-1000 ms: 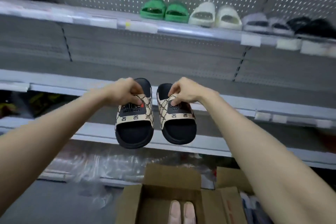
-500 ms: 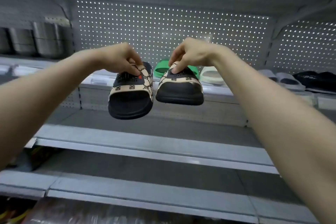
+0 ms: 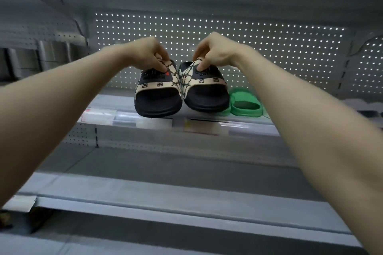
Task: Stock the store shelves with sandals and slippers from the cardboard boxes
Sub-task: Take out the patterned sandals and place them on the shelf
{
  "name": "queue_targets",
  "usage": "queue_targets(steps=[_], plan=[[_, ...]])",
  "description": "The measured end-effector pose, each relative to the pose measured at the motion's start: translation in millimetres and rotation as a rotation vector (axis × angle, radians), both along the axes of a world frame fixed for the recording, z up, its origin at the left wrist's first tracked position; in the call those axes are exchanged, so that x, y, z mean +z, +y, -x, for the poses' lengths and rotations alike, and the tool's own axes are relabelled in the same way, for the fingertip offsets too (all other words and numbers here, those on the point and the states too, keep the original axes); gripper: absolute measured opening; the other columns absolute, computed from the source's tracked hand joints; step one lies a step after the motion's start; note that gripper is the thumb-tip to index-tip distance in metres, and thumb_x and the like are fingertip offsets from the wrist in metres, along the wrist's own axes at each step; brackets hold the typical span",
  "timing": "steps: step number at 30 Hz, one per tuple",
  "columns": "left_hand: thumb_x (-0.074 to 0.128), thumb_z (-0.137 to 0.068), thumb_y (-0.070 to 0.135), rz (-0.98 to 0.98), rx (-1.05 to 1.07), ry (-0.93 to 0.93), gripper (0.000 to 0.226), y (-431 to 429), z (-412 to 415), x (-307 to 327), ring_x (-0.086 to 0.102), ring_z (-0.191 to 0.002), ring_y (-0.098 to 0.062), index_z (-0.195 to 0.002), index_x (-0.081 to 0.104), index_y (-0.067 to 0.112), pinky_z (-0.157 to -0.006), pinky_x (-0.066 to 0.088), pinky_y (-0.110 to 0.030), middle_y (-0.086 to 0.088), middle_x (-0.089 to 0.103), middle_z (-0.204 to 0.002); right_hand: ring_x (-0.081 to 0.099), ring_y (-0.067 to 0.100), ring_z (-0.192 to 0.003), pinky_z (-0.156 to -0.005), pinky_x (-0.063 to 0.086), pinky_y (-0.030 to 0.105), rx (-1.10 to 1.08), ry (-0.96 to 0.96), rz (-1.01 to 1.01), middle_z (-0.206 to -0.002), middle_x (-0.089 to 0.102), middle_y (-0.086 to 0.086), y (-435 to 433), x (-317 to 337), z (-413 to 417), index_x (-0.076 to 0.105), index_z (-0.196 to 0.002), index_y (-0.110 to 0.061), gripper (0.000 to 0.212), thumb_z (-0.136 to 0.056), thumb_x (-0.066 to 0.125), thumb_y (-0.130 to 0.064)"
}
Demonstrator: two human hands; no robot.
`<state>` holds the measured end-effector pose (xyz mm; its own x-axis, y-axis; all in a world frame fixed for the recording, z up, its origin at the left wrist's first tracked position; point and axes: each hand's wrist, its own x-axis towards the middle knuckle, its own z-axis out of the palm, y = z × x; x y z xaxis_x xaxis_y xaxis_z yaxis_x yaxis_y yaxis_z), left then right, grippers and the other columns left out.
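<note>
- Slippers: two black-soled slides with beige patterned straps, one in each hand. The left slipper point(image 3: 158, 99) and the right slipper point(image 3: 207, 94) hang side by side, toes toward the camera and tilted downward. Their inner edges are close together; whether they touch cannot be determined.
- Left hand point(image 3: 145, 54): fingers and thumb are curled and pinch the strap of the left slipper at its upper edge. A small red mark shows on the strap just below the fingertips.
- Right hand point(image 3: 216, 51): fingers and thumb are curled and pinch the strap of the right slipper at its upper edge.
- Position of the pair: both slippers are held in front of the upper shelf point(image 3: 107, 99), at the level of its front rim. Whether either sole rests on the shelf surface cannot be determined.
- Green slipper point(image 3: 245, 104): stands on the same upper shelf, just to the right of the right slipper. A sliver of a second green piece shows between the two, mostly hidden.
- Price labels point(image 3: 200, 127): fitted along the front rim of the upper shelf, below the held pair. The print is blurred and illegible.
- Pegboard panel point(image 3: 279, 47): perforated grey backing behind the upper shelf, with light showing through the holes.
- Lower shelf point(image 3: 165, 190): grey, set beneath both forearms.
- Metal containers point(image 3: 47, 54): far left, at hand height, blurred.
</note>
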<state>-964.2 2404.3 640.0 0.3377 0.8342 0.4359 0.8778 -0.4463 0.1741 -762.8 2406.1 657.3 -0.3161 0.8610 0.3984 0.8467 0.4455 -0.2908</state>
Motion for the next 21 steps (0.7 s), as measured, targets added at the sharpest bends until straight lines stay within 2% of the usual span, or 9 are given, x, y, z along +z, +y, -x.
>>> queue_targets(steps=[2, 5, 9, 12, 15, 18, 21], plan=[[0.068, -0.082, 0.017, -0.001, -0.009, 0.028, 0.033, 25, 9, 0, 0.056, -0.107, -0.029, -0.114, 0.065, 0.01, -0.088, 0.04, -0.031, -0.013, 0.062, -0.116, 0.058, 0.02, -0.097, -0.08, 0.046, 0.028, -0.028, -0.001, 0.001, -0.099, 0.063, 0.002, 23, -3, 15, 0.07, -0.104, -0.017, 0.028, -0.077, 0.074, -0.01], [0.068, -0.083, 0.016, 0.013, -0.017, 0.054, 0.035, 58, 22, -1, 0.055, -0.108, -0.03, -0.117, 0.064, 0.01, -0.086, 0.039, -0.03, -0.013, 0.061, -0.117, 0.057, 0.02, -0.1, -0.086, 0.048, 0.031, -0.069, 0.02, 0.013, -0.102, 0.062, 0.001, 53, -10, 32, 0.07, -0.104, -0.018, 0.027, -0.077, 0.074, -0.011], [0.068, -0.082, 0.015, 0.033, -0.049, 0.07, 0.035, 94, 33, -4, 0.055, -0.108, -0.03, -0.116, 0.064, 0.01, -0.089, 0.042, -0.033, -0.014, 0.062, -0.118, 0.055, 0.019, -0.098, -0.081, 0.045, 0.028, -0.104, 0.027, 0.031, -0.1, 0.06, 0.002, 80, -19, 47, 0.069, -0.107, -0.015, 0.029, -0.079, 0.073, -0.01], [0.068, -0.083, 0.014, 0.045, -0.076, 0.057, 0.035, 114, 38, -8, 0.055, -0.11, -0.029, -0.117, 0.064, 0.008, -0.089, 0.041, -0.03, -0.013, 0.061, -0.118, 0.055, 0.019, -0.099, -0.082, 0.045, 0.027, -0.138, 0.023, 0.039, -0.103, 0.061, 0.003, 93, -25, 55, 0.069, -0.11, -0.014, 0.031, -0.079, 0.072, -0.01], [0.068, -0.082, 0.012, 0.066, -0.121, 0.076, 0.034, 129, 40, -12, 0.056, -0.1, -0.024, -0.115, 0.065, 0.007, -0.086, 0.039, -0.027, -0.013, 0.064, -0.115, 0.054, 0.019, -0.098, -0.082, 0.043, 0.023, -0.151, 0.017, 0.057, -0.092, 0.06, -0.001, 101, -29, 57, 0.069, -0.112, -0.014, 0.032, -0.08, 0.072, -0.01], [0.067, -0.082, 0.011, 0.079, -0.138, 0.092, 0.031, 139, 40, -15, 0.053, -0.091, -0.02, -0.113, 0.066, 0.008, -0.082, 0.039, -0.026, -0.013, 0.065, -0.11, 0.047, 0.014, -0.088, -0.086, 0.041, 0.022, -0.169, 0.025, 0.066, -0.077, 0.052, -0.008, 107, -32, 55, 0.068, -0.113, -0.013, 0.032, -0.082, 0.07, -0.01], [0.066, -0.084, 0.011, 0.099, -0.147, 0.088, 0.032, 145, 39, -18, 0.052, -0.092, -0.019, -0.115, 0.065, 0.008, -0.082, 0.038, -0.025, -0.011, 0.064, -0.112, 0.052, 0.016, -0.091, -0.083, 0.044, 0.023, -0.167, 0.026, 0.085, -0.081, 0.057, -0.005, 115, -34, 58, 0.069, -0.112, -0.013, 0.032, -0.08, 0.071, -0.009]])
